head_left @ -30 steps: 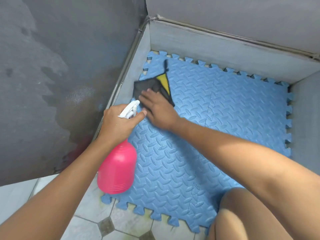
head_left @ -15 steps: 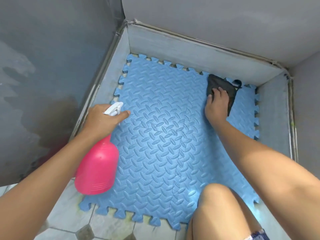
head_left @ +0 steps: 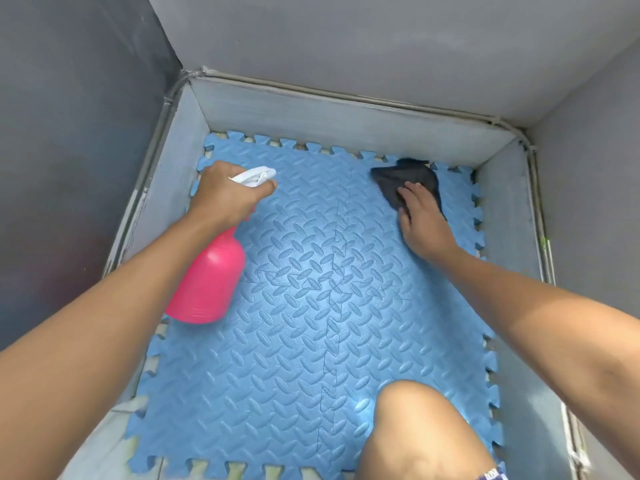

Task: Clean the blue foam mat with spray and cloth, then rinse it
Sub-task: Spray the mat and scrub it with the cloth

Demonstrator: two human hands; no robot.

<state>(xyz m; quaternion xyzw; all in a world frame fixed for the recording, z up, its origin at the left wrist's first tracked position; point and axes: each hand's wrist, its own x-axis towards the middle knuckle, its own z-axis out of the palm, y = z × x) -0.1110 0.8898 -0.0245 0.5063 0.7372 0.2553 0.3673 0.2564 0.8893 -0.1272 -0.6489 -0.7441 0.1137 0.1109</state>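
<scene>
Blue foam fills most of the floor here: the mat (head_left: 311,306) lies flat in a recess, its far edge tight against the grey kerb (head_left: 346,119) and its right edge just beside the low side wall (head_left: 505,209). Its near right corner is hidden under the person's bare knee (head_left: 419,434), and the bottom edge runs off at the frame. Thin seams cross it, so it looks to be four interlocking tiles, with toothed edges and a raised pattern of short ovals; a pale sheen sits near the middle and by the knee, perhaps wet, though I cannot be sure.

Above the mat's left side hangs the pink spray bottle (head_left: 207,282), tilted with its base towards the viewer. Its neck is buried in the left hand (head_left: 225,195), whose fingers are wrapped round it, the forefinger lying under the white nozzle (head_left: 254,174) where the trigger would be; the trigger itself is hidden.

At the far right corner the dark cloth (head_left: 398,178) lies on the mat. The right hand (head_left: 422,216) presses flat on it, fingers stretched out and close together, covering the cloth's near half.
</scene>
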